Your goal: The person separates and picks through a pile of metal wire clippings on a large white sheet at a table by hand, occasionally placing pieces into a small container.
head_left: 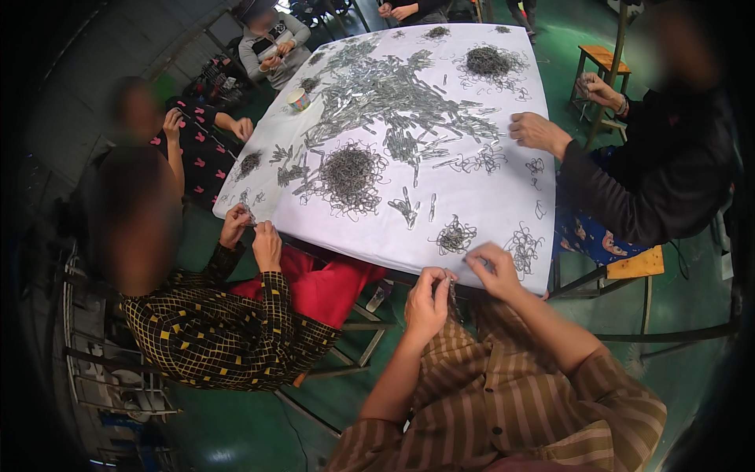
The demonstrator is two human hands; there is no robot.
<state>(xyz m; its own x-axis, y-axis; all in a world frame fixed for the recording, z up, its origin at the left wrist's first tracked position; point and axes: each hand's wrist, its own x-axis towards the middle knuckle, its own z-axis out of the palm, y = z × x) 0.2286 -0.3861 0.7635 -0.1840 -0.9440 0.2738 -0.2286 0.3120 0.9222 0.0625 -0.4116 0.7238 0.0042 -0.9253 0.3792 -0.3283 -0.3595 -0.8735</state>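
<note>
Head view: both hands [460, 283] raised, seemingly pinching a metal piece [451, 293].

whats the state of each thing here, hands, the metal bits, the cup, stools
left hand: closed, pinching a small metal piece at the table edge
right hand: fingers pinched on the near wire cluster
table: covered with a white sheet
strip pile: loose, spread across the middle
big wire heap: tangled, round mound
cup: upright; contents cannot be told
far stool: upright, unoccupied
</note>
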